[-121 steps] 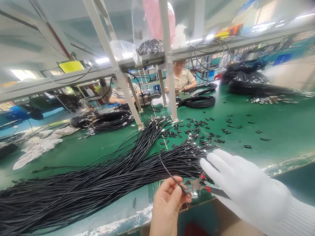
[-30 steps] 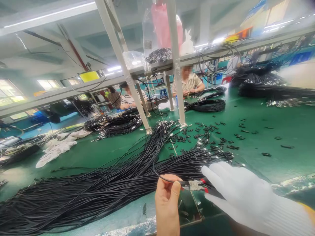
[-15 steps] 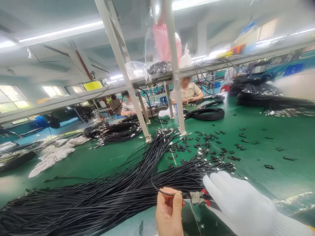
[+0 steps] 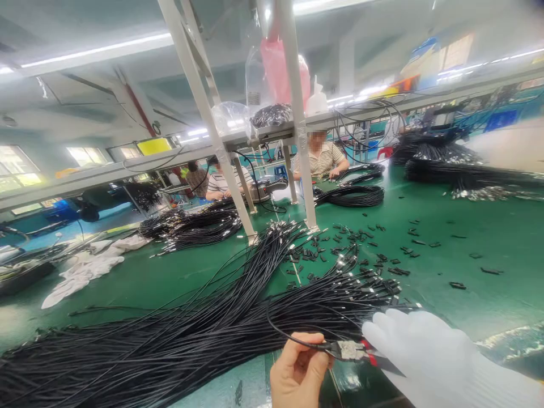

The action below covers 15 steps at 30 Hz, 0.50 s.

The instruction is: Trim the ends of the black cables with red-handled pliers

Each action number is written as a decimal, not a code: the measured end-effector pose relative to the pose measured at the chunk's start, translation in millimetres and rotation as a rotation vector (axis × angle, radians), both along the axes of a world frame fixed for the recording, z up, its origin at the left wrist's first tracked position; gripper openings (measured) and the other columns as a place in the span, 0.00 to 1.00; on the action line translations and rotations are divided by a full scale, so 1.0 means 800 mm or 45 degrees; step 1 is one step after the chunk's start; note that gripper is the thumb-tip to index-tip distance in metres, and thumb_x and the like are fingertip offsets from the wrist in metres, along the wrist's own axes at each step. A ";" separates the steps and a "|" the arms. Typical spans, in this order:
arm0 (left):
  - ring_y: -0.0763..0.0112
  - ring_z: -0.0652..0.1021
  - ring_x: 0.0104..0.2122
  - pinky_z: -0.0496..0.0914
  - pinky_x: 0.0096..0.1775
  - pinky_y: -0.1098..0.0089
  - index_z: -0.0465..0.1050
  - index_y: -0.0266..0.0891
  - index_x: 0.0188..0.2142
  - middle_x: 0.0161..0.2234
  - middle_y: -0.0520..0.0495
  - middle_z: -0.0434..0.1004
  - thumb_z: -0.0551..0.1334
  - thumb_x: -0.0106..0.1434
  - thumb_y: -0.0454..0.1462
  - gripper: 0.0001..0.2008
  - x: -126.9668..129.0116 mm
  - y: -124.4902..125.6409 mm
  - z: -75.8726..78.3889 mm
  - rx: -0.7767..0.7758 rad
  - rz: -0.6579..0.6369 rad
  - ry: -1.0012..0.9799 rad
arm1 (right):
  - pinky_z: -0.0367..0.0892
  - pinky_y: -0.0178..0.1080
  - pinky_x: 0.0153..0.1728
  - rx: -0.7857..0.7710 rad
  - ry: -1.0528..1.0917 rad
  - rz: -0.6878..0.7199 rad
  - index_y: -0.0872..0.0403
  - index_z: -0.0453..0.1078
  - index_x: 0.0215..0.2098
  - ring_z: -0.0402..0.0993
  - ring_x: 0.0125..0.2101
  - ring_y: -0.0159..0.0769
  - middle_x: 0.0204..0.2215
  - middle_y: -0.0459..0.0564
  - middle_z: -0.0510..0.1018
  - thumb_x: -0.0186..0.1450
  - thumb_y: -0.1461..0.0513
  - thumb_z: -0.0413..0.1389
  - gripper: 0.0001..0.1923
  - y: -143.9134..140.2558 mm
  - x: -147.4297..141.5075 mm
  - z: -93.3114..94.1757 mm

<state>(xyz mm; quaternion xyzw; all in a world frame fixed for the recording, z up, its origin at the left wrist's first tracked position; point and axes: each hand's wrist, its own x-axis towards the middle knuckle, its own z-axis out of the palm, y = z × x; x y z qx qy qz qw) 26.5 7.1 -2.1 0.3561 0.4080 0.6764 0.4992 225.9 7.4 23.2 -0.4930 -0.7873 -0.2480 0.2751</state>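
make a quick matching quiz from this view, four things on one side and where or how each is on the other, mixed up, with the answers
Things:
1. pliers
2. left hand
3. pink bag
4. small black parts

Places and states:
A. scattered on the green tabletop
B. up on the shelf
C. held in the white-gloved right hand
D. bare, pinching a black cable

Pairs: 1-C, 2-D, 3-B, 4-A
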 end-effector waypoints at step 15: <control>0.62 0.88 0.34 0.81 0.41 0.67 0.86 0.42 0.38 0.35 0.45 0.90 0.63 0.68 0.34 0.10 0.026 0.019 -0.053 0.434 0.902 1.109 | 0.65 0.40 0.31 0.047 -0.324 -0.234 0.51 0.71 0.49 0.75 0.32 0.43 0.36 0.53 0.80 0.63 0.63 0.56 0.15 -0.011 -0.028 0.005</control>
